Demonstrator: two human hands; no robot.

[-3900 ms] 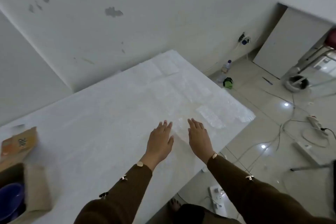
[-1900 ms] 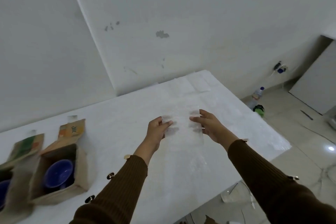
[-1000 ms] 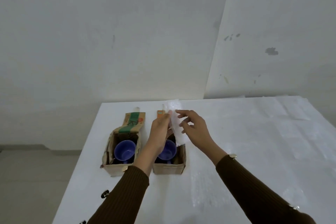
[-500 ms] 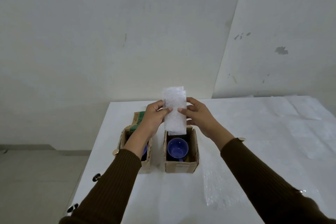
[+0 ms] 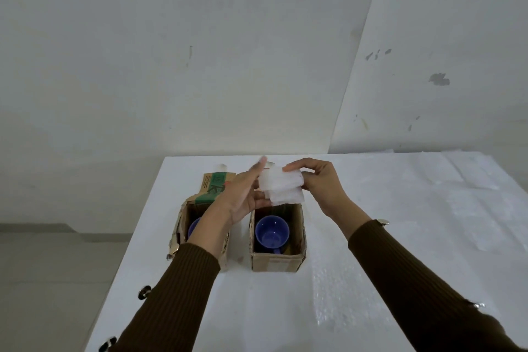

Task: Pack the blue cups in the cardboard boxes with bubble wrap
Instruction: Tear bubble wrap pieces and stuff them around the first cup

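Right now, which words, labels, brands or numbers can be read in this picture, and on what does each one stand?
Left box flap: dark letters on a green band, too blurred to read.
Right box: no text shows.
No other writing shows.

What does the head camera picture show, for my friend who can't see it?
A person's right hand pinches folded bubble wrap, the left hand flat against it, above the right box of two open cardboard boxes on a white table. A blue cup sits in each; the left cup is partly hidden.
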